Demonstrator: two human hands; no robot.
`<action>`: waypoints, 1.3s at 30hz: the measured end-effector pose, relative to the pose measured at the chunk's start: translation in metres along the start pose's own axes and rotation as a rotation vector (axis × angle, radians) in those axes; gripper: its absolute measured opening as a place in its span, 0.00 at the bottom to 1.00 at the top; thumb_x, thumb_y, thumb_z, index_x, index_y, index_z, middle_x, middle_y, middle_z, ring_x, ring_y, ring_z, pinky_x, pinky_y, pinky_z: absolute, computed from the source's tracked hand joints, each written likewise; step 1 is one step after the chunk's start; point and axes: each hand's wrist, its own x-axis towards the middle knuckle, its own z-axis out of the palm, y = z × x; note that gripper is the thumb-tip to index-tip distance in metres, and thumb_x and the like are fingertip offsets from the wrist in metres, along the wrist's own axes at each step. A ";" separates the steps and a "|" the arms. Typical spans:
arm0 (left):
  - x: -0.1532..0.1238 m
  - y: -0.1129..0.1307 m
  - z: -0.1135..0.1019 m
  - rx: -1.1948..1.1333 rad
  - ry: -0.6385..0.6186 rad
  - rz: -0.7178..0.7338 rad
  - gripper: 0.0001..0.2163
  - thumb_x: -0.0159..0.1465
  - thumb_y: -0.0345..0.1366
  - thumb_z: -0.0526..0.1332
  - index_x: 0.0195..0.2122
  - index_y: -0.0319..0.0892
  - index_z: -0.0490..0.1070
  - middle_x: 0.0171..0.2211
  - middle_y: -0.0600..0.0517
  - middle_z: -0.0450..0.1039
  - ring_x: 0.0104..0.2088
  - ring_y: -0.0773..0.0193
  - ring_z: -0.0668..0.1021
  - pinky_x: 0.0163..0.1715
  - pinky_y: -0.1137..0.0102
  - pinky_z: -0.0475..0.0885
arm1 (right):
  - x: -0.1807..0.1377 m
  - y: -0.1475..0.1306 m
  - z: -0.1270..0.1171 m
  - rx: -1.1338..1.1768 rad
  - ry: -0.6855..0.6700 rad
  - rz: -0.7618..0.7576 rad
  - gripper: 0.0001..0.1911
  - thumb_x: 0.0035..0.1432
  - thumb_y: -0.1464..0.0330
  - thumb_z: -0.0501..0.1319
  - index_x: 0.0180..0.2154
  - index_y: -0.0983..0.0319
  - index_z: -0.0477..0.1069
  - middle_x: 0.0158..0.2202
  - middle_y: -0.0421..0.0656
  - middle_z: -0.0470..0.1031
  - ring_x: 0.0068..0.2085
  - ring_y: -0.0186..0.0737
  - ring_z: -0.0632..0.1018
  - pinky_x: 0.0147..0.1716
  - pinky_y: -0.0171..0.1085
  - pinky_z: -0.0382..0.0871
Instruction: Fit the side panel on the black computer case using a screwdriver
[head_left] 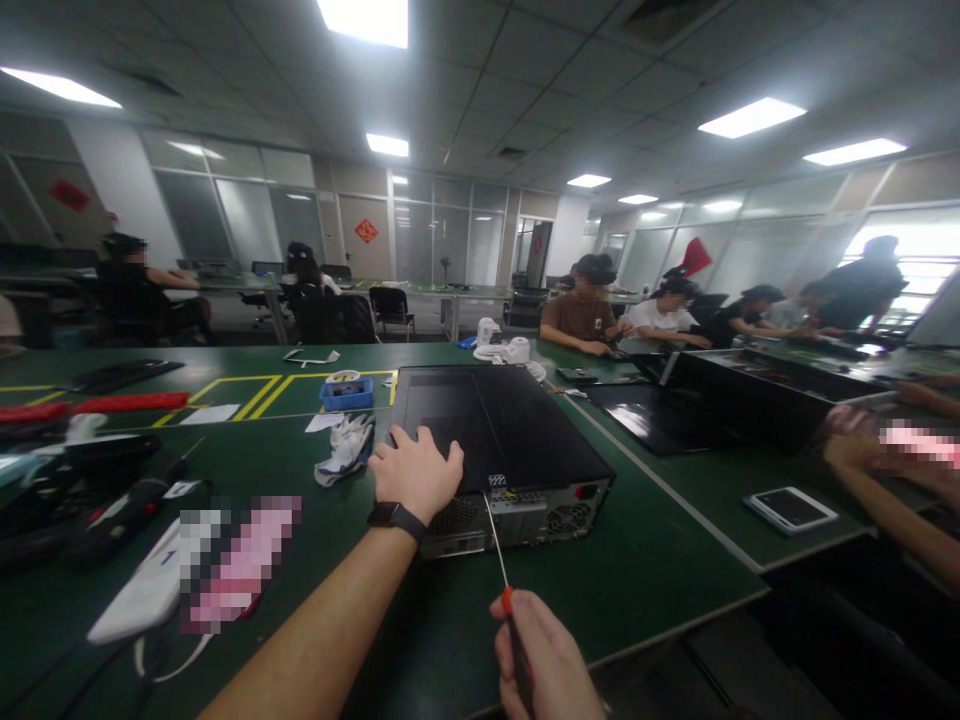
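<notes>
A black desktop computer case (525, 420) lies flat on the green table, its rear panel (517, 515) with fan grille and ports facing me. My left hand (417, 470) rests on the near left corner of the top cover, palm down with fingers spread. In my right hand (540, 650) is a screwdriver (497, 545) with a red and dark handle, fingers wrapped round it. Its long shaft points up and away, the tip at the upper edge of the rear panel. Whether the tip sits in a screw is too small to tell.
Left of the case lie a grey-white glove (346, 448), a blue bin (346, 393), a power bank-like white block (150, 585) and dark tools (127, 510). To the right are a black panel (660, 415), a phone (790, 508) and another open case (757, 390) beside a co-worker's arm (892, 490).
</notes>
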 end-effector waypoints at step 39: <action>0.003 -0.002 -0.001 0.002 -0.077 -0.014 0.33 0.64 0.58 0.46 0.56 0.39 0.73 0.58 0.31 0.68 0.52 0.31 0.73 0.47 0.47 0.65 | -0.027 -0.028 0.020 0.052 0.042 0.064 0.25 0.56 0.45 0.64 0.36 0.59 0.62 0.21 0.29 0.65 0.13 0.21 0.56 0.12 0.25 0.37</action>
